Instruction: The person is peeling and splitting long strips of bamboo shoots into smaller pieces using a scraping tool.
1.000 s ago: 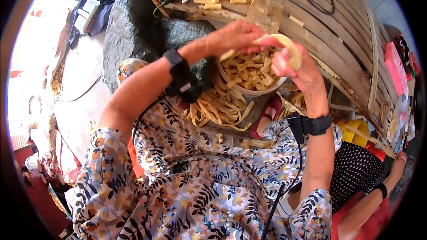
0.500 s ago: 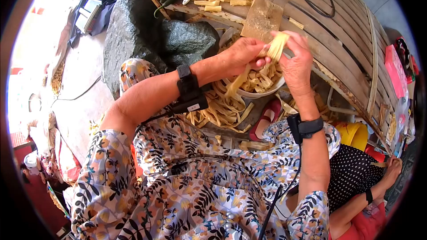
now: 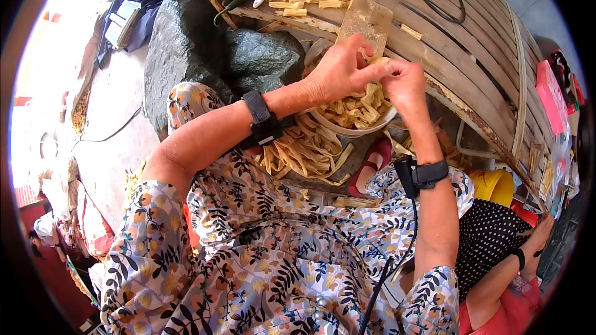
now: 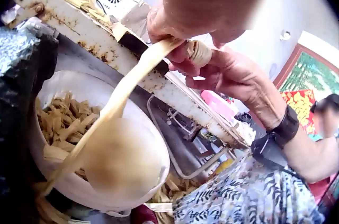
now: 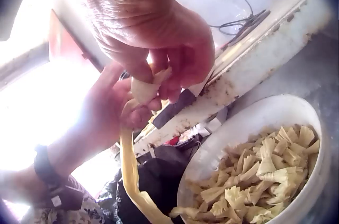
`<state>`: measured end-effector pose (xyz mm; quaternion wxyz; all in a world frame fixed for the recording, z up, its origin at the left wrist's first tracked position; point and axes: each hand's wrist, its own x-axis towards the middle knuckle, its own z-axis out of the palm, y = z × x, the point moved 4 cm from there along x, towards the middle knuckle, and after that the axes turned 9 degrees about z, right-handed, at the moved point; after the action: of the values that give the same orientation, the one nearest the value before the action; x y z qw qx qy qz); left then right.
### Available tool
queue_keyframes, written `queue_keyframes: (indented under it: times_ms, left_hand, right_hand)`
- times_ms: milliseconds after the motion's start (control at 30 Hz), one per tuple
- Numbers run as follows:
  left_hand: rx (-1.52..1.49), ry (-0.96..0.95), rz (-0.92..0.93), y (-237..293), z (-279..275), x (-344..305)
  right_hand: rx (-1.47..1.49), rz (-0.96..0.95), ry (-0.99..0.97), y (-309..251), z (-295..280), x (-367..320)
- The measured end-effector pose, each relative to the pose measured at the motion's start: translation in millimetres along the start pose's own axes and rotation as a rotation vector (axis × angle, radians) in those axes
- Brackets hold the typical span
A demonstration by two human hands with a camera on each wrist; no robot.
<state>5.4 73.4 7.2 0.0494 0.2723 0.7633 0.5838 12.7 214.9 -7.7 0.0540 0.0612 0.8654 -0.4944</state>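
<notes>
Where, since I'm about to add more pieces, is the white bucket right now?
In the head view, the white bucket sits right of centre, beneath the left hand and right hand, between the dark green sack and slatted table.

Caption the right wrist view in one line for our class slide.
Left hand and right hand hold a pale-yellow strip near a white tub of short, pinched pieces.
</notes>
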Motion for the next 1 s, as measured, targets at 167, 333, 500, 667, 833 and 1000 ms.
queue_keyframes:
  times_ms: [167, 333, 500, 667, 833, 1000]
  left_hand:
    - [0.192, 0.131, 0.131, -11.1, 0.7, 1.2]
    - [-0.714, 0.06, -0.399, -17.6, 6.8, -1.3]
    - [-0.797, -0.121, -0.34, -7.9, 9.0, -0.7]
    - [-0.842, -0.231, -0.369, -18.7, 4.1, -7.9]
    - [-0.91, -0.316, -0.397, -17.7, 4.0, -9.0]
    - [-0.976, -0.317, -0.465, -18.6, -3.9, -7.7]
  right_hand:
    - [0.068, -0.388, 0.193, -19.8, 1.8, -11.9]
    - [0.722, -0.146, 0.09, -17.6, -20.0, -5.4]
    - [0.949, 0.128, 0.186, -2.9, -41.9, 0.2]
    - [0.764, 0.2, -0.131, -4.8, -32.3, -0.5]
    - [0.636, 0.111, -0.277, -8.4, -3.1, -5.7]
    - [0.782, 0.14, -0.187, -6.9, -7.4, -4.6]
